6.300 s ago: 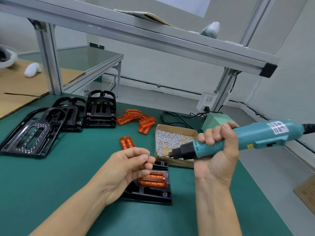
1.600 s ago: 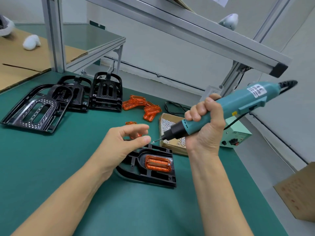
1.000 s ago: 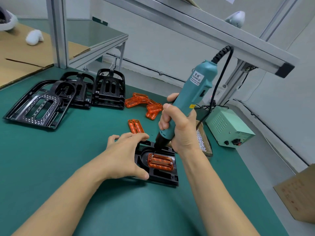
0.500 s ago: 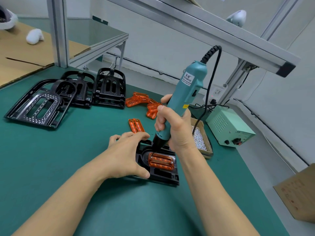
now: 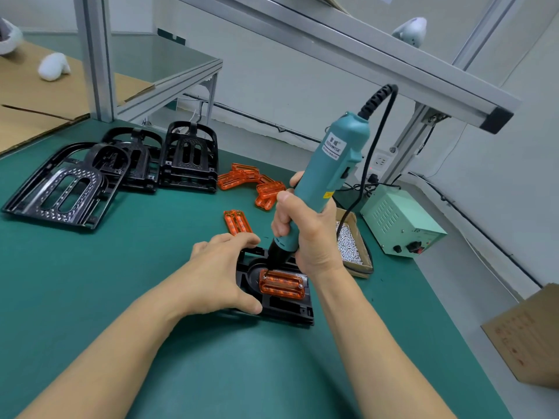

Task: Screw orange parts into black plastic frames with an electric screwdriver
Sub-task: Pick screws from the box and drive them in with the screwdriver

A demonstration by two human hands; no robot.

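Black plastic frame (image 5: pixel 281 306) flat on green surface (image 5: pixel 121 267), light, stiff, prone to skidding, steadied at its left edge by left hand (image 5: pixel 217 276) with spread fingers pressing; right hand (image 5: pixel 305 234) clenched round electric screwdriver (image 5: pixel 329 173), bit at orange part (image 5: pixel 282 284).

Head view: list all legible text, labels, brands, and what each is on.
"KEENWISE": white label on the electric screwdriver; the characters above it and the small line below it are too blurred to read.
"ED": partial lettering on top of the green power supply, near its front edge; the rest is unreadable.
Yellow sticker low on the screwdriver body: too small to read.
Red printing on the cardboard box at the right: too blurred to read.
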